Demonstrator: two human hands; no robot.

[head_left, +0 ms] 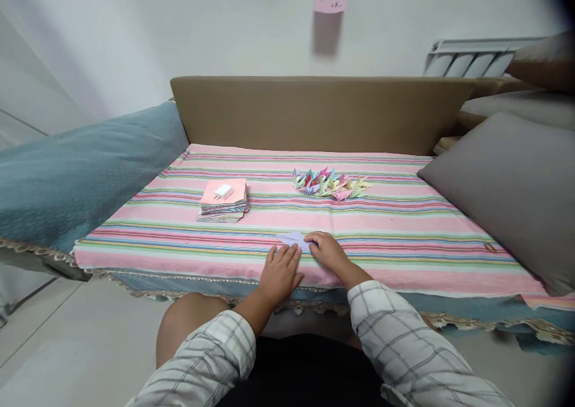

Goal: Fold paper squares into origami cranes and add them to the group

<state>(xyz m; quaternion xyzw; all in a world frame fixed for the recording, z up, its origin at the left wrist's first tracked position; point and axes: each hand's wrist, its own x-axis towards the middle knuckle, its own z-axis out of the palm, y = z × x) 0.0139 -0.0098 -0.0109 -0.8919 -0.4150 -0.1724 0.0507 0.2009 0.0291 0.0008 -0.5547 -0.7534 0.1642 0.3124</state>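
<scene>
A small lavender piece of folded paper (pixel 294 238) lies on the striped cloth in front of me, narrowing to a point at its left. My left hand (pixel 281 270) rests flat with its fingers stretched out, their tips on the paper's near edge. At the paper's right end, the bent fingers of my right hand (pixel 327 251) close on its edge; the exact grip is partly hidden. Farther back sits a group of folded paper cranes (pixel 330 184) in several colours. To the left stands a stack of square paper sheets (pixel 223 206), topped by a white plug adapter (pixel 223 191).
The pink striped cloth (pixel 148 215) covers a sofa seat with a brown backrest (pixel 314 114). A blue covered armrest (pixel 90 167) bounds the left, and a large grey cushion (pixel 507 197) the right. A small brown object (pixel 490 248) lies near the cushion.
</scene>
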